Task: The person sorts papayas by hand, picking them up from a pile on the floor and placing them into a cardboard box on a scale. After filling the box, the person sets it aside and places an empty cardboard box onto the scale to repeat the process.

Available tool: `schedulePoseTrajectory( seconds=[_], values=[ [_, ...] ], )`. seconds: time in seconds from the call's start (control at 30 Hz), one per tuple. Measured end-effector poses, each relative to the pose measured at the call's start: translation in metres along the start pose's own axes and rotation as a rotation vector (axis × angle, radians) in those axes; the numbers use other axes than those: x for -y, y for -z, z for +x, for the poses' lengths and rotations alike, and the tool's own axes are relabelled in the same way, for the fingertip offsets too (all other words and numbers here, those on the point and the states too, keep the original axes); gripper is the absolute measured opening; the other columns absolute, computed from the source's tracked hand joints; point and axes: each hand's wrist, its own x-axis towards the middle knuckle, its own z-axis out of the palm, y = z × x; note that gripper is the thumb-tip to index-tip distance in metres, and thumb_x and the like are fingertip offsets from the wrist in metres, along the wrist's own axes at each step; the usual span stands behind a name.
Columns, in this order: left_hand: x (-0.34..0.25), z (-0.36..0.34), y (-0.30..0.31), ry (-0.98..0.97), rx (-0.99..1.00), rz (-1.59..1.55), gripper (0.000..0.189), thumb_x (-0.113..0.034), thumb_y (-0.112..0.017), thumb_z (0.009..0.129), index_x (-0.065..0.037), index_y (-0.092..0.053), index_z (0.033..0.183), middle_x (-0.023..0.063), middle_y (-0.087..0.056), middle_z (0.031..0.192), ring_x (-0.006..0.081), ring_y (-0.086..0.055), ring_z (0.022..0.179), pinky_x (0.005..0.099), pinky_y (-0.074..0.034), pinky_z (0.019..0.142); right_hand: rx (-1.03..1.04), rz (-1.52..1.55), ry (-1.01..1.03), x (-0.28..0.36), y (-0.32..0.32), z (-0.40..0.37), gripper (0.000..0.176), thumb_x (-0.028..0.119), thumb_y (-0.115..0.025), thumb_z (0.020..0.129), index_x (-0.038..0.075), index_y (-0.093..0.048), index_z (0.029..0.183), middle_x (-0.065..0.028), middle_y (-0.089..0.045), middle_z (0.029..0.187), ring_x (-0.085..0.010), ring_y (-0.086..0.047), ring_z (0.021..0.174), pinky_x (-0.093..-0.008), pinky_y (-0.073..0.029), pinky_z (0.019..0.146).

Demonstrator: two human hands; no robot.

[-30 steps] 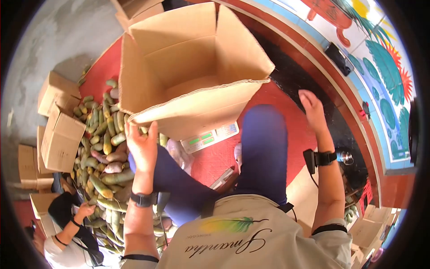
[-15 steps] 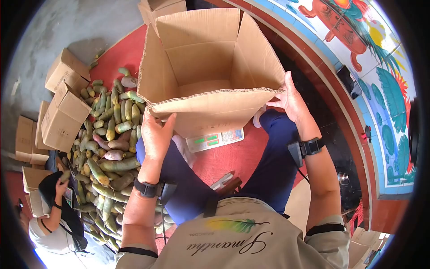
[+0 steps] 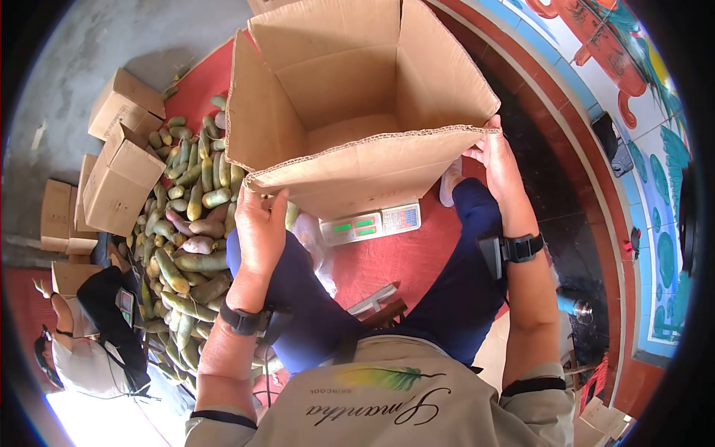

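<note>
An open cardboard box (image 3: 365, 167) with nothing in it is held out in front of me, its mouth tilted toward me. My left hand (image 3: 261, 231) pinches its near left corner, thumb along the front wall. At the near right corner, my right hand (image 3: 497, 160) grips the rim, with some fingers under the edge. Just below the box's lower edge a white digital scale (image 3: 372, 223) with lit green displays shows, partly covered by the box. Beside it, near my left knee, lies a clear plastic bag (image 3: 316, 249).
A large heap of long green and pinkish radish-like vegetables (image 3: 197, 264) lies on the red floor to the left. Beyond are several cardboard boxes (image 3: 123, 182) and a co-worker (image 3: 86, 361) by another scale (image 3: 126, 305). A tiled ledge and painted wall (image 3: 655, 223) run along the right.
The box's right side has swung up and to the right with my right hand. The co-worker's hand, earlier holding a vegetable, now reaches away to the left.
</note>
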Motion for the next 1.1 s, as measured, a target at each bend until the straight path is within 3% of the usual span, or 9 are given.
schedulePoseTrajectory(
  seconds=[0.33, 0.5, 0.77, 0.9, 1.0, 1.07, 1.1],
  values=[
    [0.004, 0.009, -0.009, 0.075, -0.084, -0.153, 0.039, 0.004, -0.053, 0.083, 0.001, -0.044, 0.121, 0.0131, -0.059, 0.106, 0.0151, -0.059, 0.087, 0.0277, -0.049, 0.074, -0.043, -0.073, 0.119, -0.016, -0.003, -0.005, 0.068, 0.058, -0.034, 0.091, -0.001, -0.051, 0.120, -0.0126, -0.059, 0.113, -0.0184, -0.058, 0.101, -0.0293, -0.046, 0.078],
    [0.003, 0.010, -0.009, 0.152, -0.079, -0.142, 0.039, 0.004, -0.053, 0.083, 0.000, -0.045, 0.121, 0.0138, -0.060, 0.104, 0.0168, -0.060, 0.087, 0.0292, -0.049, 0.074, -0.068, -0.082, 0.138, -0.019, -0.003, -0.003, 0.069, 0.059, -0.034, 0.091, -0.002, -0.052, 0.118, -0.0118, -0.061, 0.108, -0.0172, -0.059, 0.097, -0.0278, -0.046, 0.075],
    [0.013, 0.007, -0.008, 0.016, -0.069, -0.088, 0.036, 0.004, -0.053, 0.082, 0.001, -0.047, 0.117, 0.0159, -0.061, 0.101, 0.0221, -0.061, 0.090, 0.0307, -0.051, 0.076, -0.098, -0.082, 0.141, -0.017, -0.008, 0.003, 0.075, 0.065, -0.030, 0.089, -0.001, -0.055, 0.114, -0.0117, -0.062, 0.107, -0.0172, -0.060, 0.094, -0.0276, -0.046, 0.074],
    [0.014, 0.003, -0.008, 0.067, -0.078, 0.001, 0.040, 0.005, -0.051, 0.081, 0.002, -0.043, 0.120, 0.0192, -0.059, 0.105, 0.0247, -0.061, 0.092, 0.0314, -0.052, 0.075, -0.196, -0.063, 0.109, -0.020, -0.007, 0.004, 0.076, 0.066, -0.029, 0.088, -0.001, -0.057, 0.111, -0.0118, -0.063, 0.103, -0.0172, -0.060, 0.093, -0.0280, -0.046, 0.073],
    [0.017, 0.000, -0.005, -0.009, -0.113, 0.075, 0.045, 0.007, -0.047, 0.081, 0.001, -0.037, 0.124, 0.0190, -0.055, 0.113, 0.0260, -0.057, 0.103, 0.0312, -0.049, 0.080, -0.251, -0.071, 0.110, -0.020, -0.007, 0.002, 0.074, 0.063, -0.031, 0.089, -0.003, -0.058, 0.108, -0.0127, -0.064, 0.098, -0.0180, -0.060, 0.091, -0.0286, -0.047, 0.070],
    [0.012, -0.002, 0.000, 0.013, -0.159, -0.292, 0.049, 0.008, -0.044, 0.081, -0.001, -0.032, 0.127, 0.0163, -0.048, 0.123, 0.0275, -0.050, 0.114, 0.0312, -0.046, 0.087, -0.345, -0.084, 0.100, -0.027, 0.000, 0.008, 0.072, 0.060, -0.034, 0.090, -0.006, -0.058, 0.107, -0.0145, -0.064, 0.096, -0.0194, -0.060, 0.090, -0.0287, -0.048, 0.068],
    [0.011, -0.004, 0.009, -0.074, -0.191, 0.001, 0.050, 0.009, -0.042, 0.081, -0.002, -0.030, 0.128, 0.0138, -0.045, 0.127, 0.0257, -0.045, 0.120, 0.0318, -0.042, 0.091, -0.341, -0.059, 0.128, -0.027, 0.002, 0.008, 0.071, 0.058, -0.037, 0.091, -0.008, -0.056, 0.108, -0.0162, -0.062, 0.096, -0.0207, -0.060, 0.089, -0.0293, -0.049, 0.067]
  ],
)
